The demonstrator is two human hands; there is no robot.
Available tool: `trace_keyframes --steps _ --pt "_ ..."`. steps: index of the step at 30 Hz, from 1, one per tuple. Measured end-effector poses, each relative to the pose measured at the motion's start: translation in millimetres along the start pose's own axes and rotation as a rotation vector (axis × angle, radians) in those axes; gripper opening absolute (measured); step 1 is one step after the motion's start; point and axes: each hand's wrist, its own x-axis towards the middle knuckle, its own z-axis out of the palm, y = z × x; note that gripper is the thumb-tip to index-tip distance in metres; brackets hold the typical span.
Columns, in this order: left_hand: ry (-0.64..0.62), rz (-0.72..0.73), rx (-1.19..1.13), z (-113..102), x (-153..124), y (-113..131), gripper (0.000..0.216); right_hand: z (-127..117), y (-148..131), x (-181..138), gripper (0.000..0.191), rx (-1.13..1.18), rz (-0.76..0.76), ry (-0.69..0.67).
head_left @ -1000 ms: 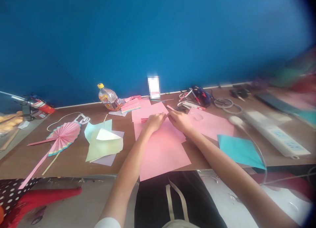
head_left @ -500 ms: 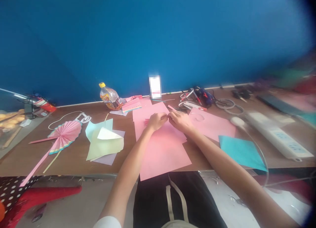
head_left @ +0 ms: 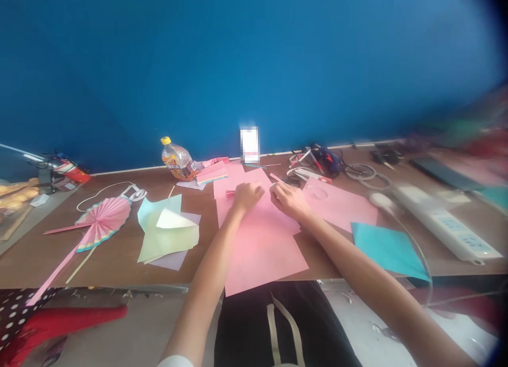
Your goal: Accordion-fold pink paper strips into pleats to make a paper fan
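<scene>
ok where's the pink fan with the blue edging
The fan lies on the brown table at the head view's left, beside a white cord and left of the light green paper.

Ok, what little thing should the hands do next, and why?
Perhaps bring the right hand over to press the pleated pink paper: its layered end pokes out beside the left hand, and a gap separates the hands. What they grip is hidden.
</scene>
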Motion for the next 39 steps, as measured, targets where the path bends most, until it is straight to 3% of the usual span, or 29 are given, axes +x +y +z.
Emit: trace_keyframes --steps 2,5,9,13,20,26,34,39 --pt "0.057 -0.071 0.110 -5 -2 -12 0.026 -6 -3 -1 0.017 0.100 0.090 0.025" --pt "0.115 -0.117 0.203 -7 -4 -24 0.026 -13 -6 0 0.015 0.321 0.371 0.103" --pt "0.064 -0.081 0.253 4 -3 -19 0.028 -12 -8 4 0.021 0.731 0.680 0.227" --pt "0.019 -0.066 0.251 10 -3 -16 0.027 -6 -3 4 0.034 1.010 0.779 0.189" --pt "-0.012 -0.113 0.271 11 -3 -17 0.026 -1 1 5 0.044 1.282 0.798 0.211" --pt "-0.049 -0.085 0.267 17 -3 -13 0.025 -4 -3 4 0.041 1.229 0.805 0.179" --pt "-0.009 -0.030 0.230 18 -5 -13 0.038 -12 -1 4 0.035 1.153 0.902 0.213" --pt "-0.034 0.050 0.132 19 -3 -14 0.032 -12 -4 3 0.032 0.904 0.792 0.204"
